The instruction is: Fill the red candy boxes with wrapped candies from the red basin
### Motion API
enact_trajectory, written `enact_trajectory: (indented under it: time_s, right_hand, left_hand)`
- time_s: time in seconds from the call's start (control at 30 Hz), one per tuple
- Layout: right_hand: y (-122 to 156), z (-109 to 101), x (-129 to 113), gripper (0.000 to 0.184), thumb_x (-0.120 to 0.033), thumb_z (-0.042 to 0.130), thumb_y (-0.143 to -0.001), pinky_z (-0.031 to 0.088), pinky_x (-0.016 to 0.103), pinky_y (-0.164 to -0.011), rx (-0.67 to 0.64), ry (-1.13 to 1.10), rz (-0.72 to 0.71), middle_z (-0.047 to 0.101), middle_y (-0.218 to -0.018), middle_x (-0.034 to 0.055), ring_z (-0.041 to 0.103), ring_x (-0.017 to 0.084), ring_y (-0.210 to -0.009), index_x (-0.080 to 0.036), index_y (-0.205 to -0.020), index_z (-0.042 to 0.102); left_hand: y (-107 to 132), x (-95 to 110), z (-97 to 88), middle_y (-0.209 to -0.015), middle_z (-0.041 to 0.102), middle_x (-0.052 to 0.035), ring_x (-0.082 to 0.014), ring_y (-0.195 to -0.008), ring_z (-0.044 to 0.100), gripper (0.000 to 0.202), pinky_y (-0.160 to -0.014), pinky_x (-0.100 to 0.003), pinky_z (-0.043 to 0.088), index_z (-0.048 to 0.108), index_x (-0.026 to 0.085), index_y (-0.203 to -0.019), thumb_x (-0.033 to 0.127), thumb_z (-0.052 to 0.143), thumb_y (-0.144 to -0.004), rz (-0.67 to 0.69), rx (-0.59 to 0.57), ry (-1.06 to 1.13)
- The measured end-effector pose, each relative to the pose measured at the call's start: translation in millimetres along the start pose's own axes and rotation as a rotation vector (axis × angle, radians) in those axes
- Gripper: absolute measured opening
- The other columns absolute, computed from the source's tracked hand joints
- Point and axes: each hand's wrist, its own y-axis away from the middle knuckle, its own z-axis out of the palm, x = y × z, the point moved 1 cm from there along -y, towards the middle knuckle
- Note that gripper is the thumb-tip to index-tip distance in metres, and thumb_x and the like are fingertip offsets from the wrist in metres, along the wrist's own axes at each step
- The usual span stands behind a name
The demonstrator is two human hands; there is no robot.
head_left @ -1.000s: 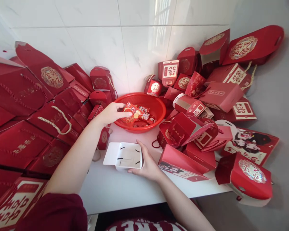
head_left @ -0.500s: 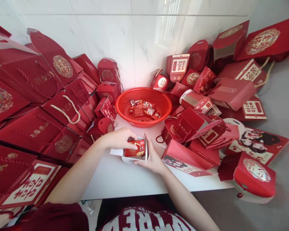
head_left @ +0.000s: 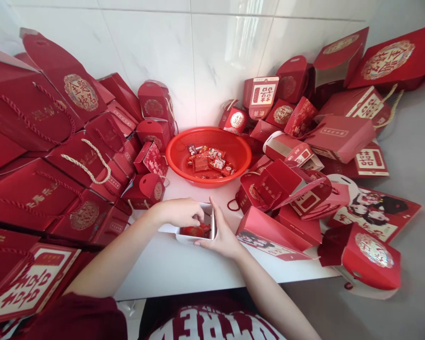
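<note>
The box (head_left: 185, 239), small, white and open at the top, stood on the table (head_left: 170, 269) close to the near edge, in front of the basket (head_left: 238, 141). The left hand (head_left: 179, 212) was over the box with its fingers curled down inside, touching the red packets (head_left: 197, 231) in it; I cannot tell if it gripped them. The right hand (head_left: 222, 234) was half open and cupped around the right side of the box, holding it, with the thumb lying along the wall. In the basket lay more sweets (head_left: 208, 162). Red gift boxes (head_left: 269, 233) and bags (head_left: 38, 193) were piled on both sides of the table, against the tiled wall (head_left: 205, 66).
</note>
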Motion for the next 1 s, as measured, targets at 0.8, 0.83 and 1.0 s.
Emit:
enact_trajectory:
  time_s: [0.8, 0.83, 1.0]
  right_hand:
    - [-5.8, 1.5, -8.7, 0.133, -0.051, 0.089, -0.059, 0.027, 0.048, -0.121, -0.020, 0.005, 0.094, 0.023, -0.160, 0.0150, 0.027, 0.031, -0.148, -0.025, -0.159, 0.006]
    - [-6.3, 1.6, -9.0, 0.133, -0.051, 0.089, -0.059, 0.028, 0.047, -0.120, -0.025, 0.002, 0.092, 0.023, -0.159, 0.0147, 0.029, 0.031, -0.147, -0.026, -0.159, 0.006]
    - [-7.4, 2.1, -8.5, 0.133, -0.053, 0.089, -0.059, 0.029, 0.046, -0.119, -0.025, 0.013, 0.060, 0.027, -0.157, 0.0142, 0.030, 0.030, -0.146, -0.027, -0.159, 0.005]
  left_hand:
    - [-109.2, -82.5, -112.2, -0.088, 0.076, -0.0037, -0.0182, -0.074, 0.066, 0.039, -0.073, -0.024, 0.049, 0.074, 0.015, -0.099, 0.028, 0.078, -0.062, -0.231, 0.214, -0.109]
    - [-115.7, -86.2, -107.0, -0.088, 0.077, -0.0050, -0.0199, -0.073, 0.067, 0.044, -0.071, -0.026, 0.049, 0.074, 0.016, -0.100, 0.027, 0.080, -0.057, -0.255, 0.160, -0.119]
    - [-129.6, -99.0, -91.2, -0.100, 0.076, -0.0081, -0.0248, -0.082, 0.068, 0.049, -0.071, -0.028, 0.049, 0.072, 0.021, -0.102, 0.031, 0.079, -0.055, -0.299, 0.054, -0.165]
